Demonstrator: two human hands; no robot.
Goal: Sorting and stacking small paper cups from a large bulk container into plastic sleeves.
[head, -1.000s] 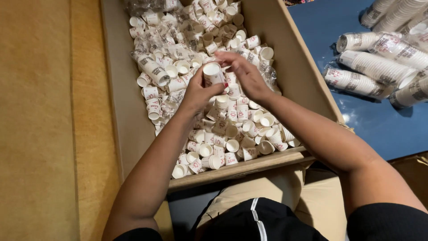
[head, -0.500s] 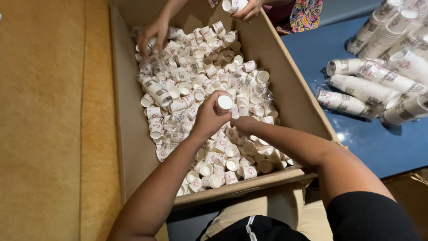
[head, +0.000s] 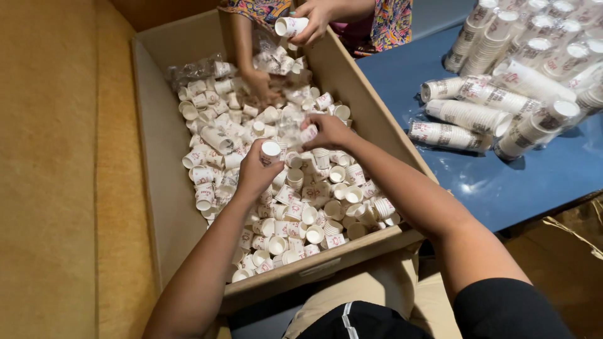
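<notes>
1. Paper cups (head: 295, 207), small and white with red print, lie loose in a large heap inside the open cardboard box (head: 157, 188), most on their sides, some with the mouth up.
2. The left hand (head: 254, 172) is closed around a short stack of cups (head: 270, 150) and holds it above the heap, near the middle of the box. The white bottom of the top cup points up toward the camera.
3. The right hand (head: 330, 130) is just beside it, a little farther into the box. Its fingers are bent and pinch one single cup (head: 308, 133) at the fingertips, low over the heap.
4. The two hands are near each other but they do not touch.
5. A second person works at the far end of the box. One hand of this person (head: 262, 85) is pressed down among the cups, and I cannot tell what it grips. The other hand of this person (head: 314, 19) holds a small cup stack (head: 291, 26) sideways above the far edge of the box.
6. Some crumpled clear plastic wrap (head: 188, 70) lies on the cups in the far left corner.
7. To the right of the box is a blue table (head: 502, 182). On it lie many long sleeves of stacked cups (head: 468, 116) in clear wrap, on their sides and close together.
8. The box stands on a tan surface (head: 56, 188), which shows on its left side.
</notes>
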